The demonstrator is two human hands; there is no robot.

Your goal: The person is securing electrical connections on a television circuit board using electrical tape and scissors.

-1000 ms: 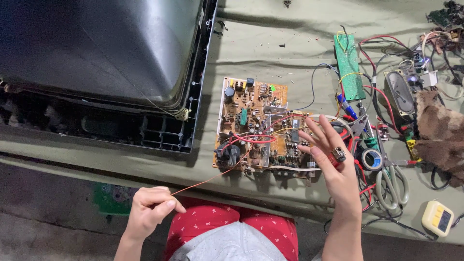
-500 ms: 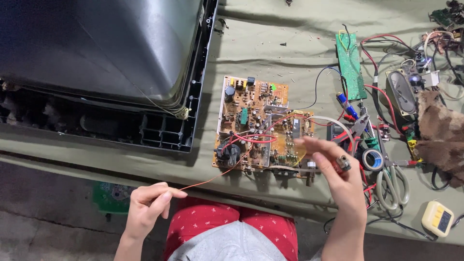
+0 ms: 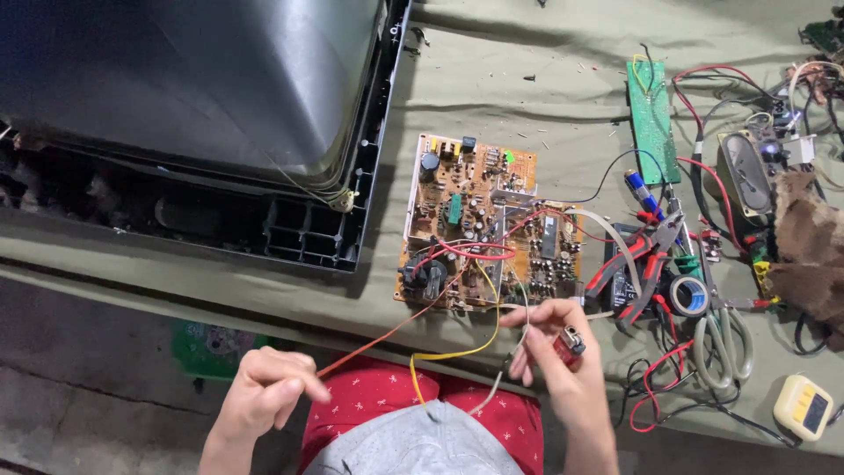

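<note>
- Left hand at about 7 o'clock, closed in a pinch on the end of a red wire — wire stretched up toward 1 o'clock to the circuit board.
- Right hand at 5 o'clock, fingers curled round a red lighter, fingertips also pinching a pale wire.
- Yellow wire looping from the board down between both hands.
- Board lying flat mid-worktop, on olive cloth.
- At 9 to 11 o'clock, a large dark television shell, tube face-down.
- At 3 o'clock of the board: red-handled pliers, tape roll, scissors, green board strip — all amid tangled leads.
- At 4 o'clock, a pale yellow meter.
</note>
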